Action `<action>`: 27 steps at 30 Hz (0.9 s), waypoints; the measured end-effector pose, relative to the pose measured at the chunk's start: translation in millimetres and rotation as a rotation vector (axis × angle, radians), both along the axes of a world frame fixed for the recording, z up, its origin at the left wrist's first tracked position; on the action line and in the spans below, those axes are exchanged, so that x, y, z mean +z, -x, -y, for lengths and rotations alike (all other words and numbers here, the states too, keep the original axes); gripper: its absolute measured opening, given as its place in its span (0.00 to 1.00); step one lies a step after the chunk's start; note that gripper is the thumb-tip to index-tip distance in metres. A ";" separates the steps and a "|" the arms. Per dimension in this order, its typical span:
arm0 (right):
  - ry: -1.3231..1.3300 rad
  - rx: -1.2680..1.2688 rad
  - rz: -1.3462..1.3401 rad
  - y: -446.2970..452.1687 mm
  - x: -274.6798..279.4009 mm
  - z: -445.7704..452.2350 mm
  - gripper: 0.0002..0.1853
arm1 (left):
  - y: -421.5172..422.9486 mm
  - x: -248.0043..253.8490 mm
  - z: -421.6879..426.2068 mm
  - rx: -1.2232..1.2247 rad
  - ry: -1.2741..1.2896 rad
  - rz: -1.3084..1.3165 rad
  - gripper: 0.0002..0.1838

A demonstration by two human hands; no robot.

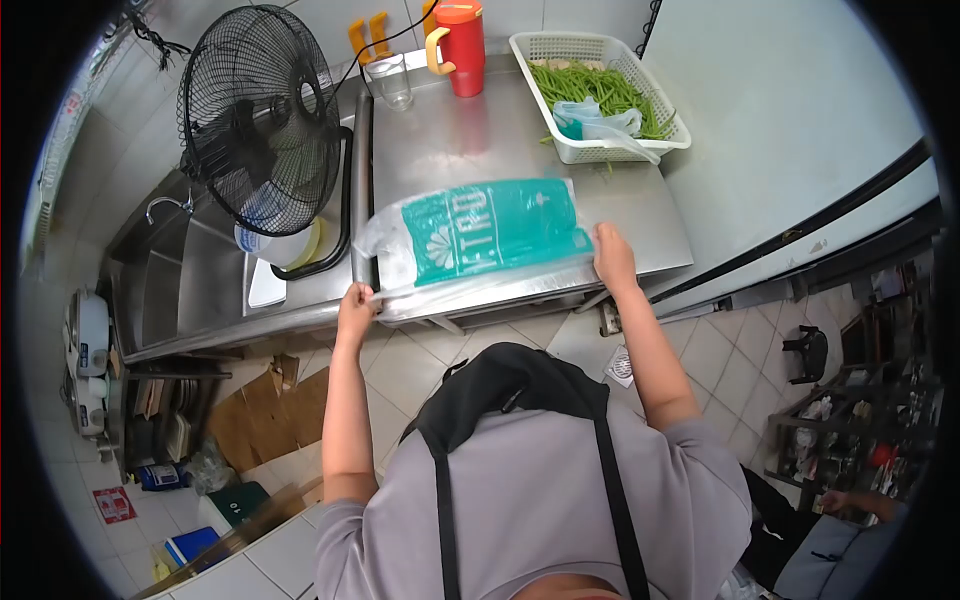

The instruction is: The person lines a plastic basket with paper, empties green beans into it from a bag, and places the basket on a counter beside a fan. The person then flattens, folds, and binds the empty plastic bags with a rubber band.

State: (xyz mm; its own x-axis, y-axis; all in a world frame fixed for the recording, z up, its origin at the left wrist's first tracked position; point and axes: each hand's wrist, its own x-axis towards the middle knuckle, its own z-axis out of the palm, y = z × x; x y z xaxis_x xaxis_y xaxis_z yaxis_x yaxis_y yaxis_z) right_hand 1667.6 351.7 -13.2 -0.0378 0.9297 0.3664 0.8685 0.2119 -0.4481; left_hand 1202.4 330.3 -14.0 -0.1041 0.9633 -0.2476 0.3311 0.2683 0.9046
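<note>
A clear plastic bag with a teal printed panel [500, 230] is stretched out flat above the front part of the steel counter [440, 140]. Its near left corner is pinched by my left hand [356, 312], fingers closed, close to the counter's front edge. On the other side my right hand [613, 258] grips the near right corner, with its fingers closed too. White lettering and a shell-like mark show on the teal panel. Behind the bag, to the right, stands a white plastic basket [600, 152] of long green beans [610, 90], with a crumpled teal and clear bag [595, 122] on top.
A black fan [265, 120] stands on the left by the steel sink [205, 300]. At the back are a red tumbler [464, 55] and a clear glass [392, 85]. A large pale cabinet [790, 130] borders the counter's right side. Another person's arm [860, 503] shows at lower right.
</note>
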 end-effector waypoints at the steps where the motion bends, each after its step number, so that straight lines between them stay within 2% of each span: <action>1: 0.026 0.051 0.010 -0.6 0.1 5.9 0.11 | 0.3 1.7 6.4 -0.022 -0.037 -0.034 0.10; 2: 0.073 0.105 -0.001 -4.8 1.2 15.8 0.12 | 1.3 3.4 13.7 -0.042 -0.073 -0.069 0.10; 5: 0.110 0.228 -0.051 2.1 67.0 33.9 0.17 | -0.4 5.4 26.5 -0.123 -0.123 -0.082 0.11; 7: -0.009 0.218 -0.131 35.0 104.7 15.7 0.20 | -15.2 20.0 29.4 -0.207 -0.172 -0.061 0.10; 9: 0.142 0.206 -0.216 65.7 69.0 -14.0 0.24 | -11.2 22.7 29.5 -0.388 -0.088 -0.365 0.13; 11: 0.072 0.094 0.015 97.0 21.1 -23.0 0.26 | -22.8 60.6 30.4 -0.513 -0.015 -0.705 0.16; 12: -0.001 0.106 0.074 105.8 4.1 -27.3 0.26 | -31.4 76.7 25.4 -0.487 -0.101 -0.723 0.20; 14: -0.133 0.148 0.206 114.9 -16.8 -31.4 0.26 | -71.5 114.8 7.8 -0.359 -0.535 -0.601 0.19; 15: -0.110 0.166 0.209 117.1 -15.6 -34.8 0.26 | -89.6 116.4 -6.5 -0.300 -0.637 -0.560 0.17; 16: -0.080 0.184 0.203 121.6 -14.8 -39.7 0.26 | -105.1 104.5 -20.1 -0.274 -0.749 -0.555 0.17; 18: -0.064 0.214 0.215 125.8 -16.1 -46.3 0.26 | -132.8 72.2 -32.7 -0.345 -0.887 -0.928 0.20; 21: -0.102 0.242 0.344 113.4 -8.8 -71.0 0.26 | -117.4 2.7 -35.9 -0.511 -0.702 -1.058 0.25; 22: -0.085 0.236 0.421 96.9 -4.7 -73.2 0.26 | -103.5 -5.8 -35.6 -0.432 -0.567 -1.106 0.28; 23: -0.065 0.224 0.497 80.4 -4.5 -75.3 0.26 | -93.5 -5.5 -36.1 -0.432 -0.566 -1.105 0.28; 26: -0.173 -0.126 0.330 20.9 -25.2 -92.4 0.26 | -89.2 -1.4 -36.7 -0.448 -0.571 -1.082 0.28; 27: -0.122 -0.044 0.373 18.6 -18.5 -84.7 0.27 | -88.6 -3.5 -38.6 -0.451 -0.560 -1.093 0.29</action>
State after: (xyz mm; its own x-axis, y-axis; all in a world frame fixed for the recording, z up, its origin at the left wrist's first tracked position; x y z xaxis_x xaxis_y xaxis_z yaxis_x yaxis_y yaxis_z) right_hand 1649.0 436.4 -31.7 -0.1506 0.8840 0.4426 0.9763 0.2033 -0.0739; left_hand 1291.1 368.8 -17.5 0.3615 0.9102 0.2019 0.9223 -0.3808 0.0653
